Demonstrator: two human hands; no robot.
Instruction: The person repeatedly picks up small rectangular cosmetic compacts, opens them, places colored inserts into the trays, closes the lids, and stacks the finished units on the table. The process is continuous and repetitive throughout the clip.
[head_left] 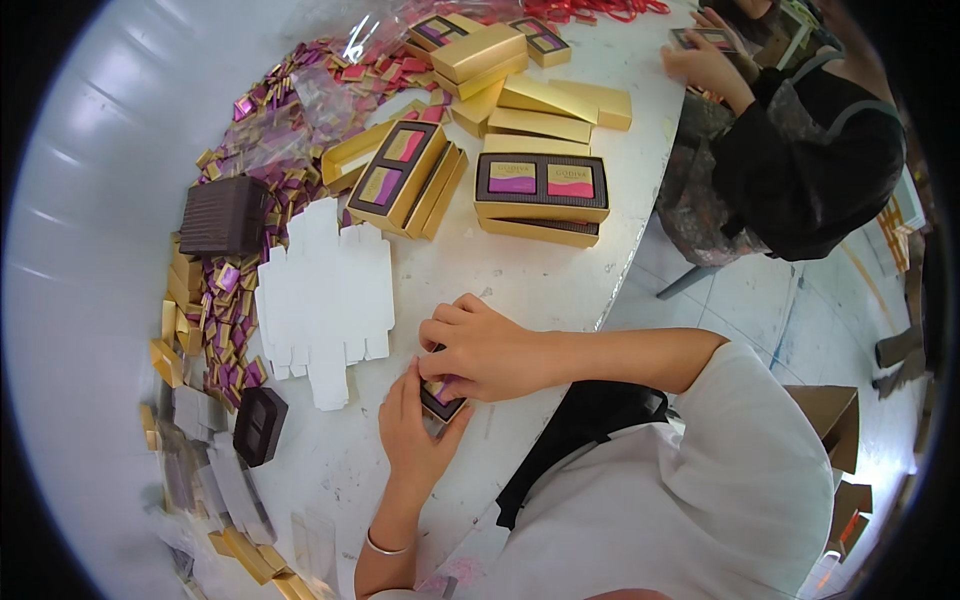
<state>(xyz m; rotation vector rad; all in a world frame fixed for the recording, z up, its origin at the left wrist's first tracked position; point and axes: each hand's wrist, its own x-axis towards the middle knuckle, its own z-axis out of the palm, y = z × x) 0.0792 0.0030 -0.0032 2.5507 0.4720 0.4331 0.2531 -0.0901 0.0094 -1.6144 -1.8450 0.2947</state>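
Note:
Near the table's front edge, a small dark brown plastic tray (448, 409) lies between my hands. My left hand (408, 428) steadies it, fingers along its left side and thumb at its near end. From above, my right hand (490, 350) reaches in with bent fingers on a purple-and-gold wrapped chocolate square (436, 389) in the tray. My fingers cover most of both. Just left lies a stack of flat white carton blanks (328, 300). Beyond my hands, filled gold boxes (541, 190) hold dark trays with purple and pink squares.
Loose purple and gold chocolates (228, 315) are heaped along the left. Stacked brown trays (222, 217) stand among them, and a single tray (260, 427) lies nearer. Gold lids (552, 100) are piled at the back. A co-worker (800, 160) sits across the table's right edge, holding a tray.

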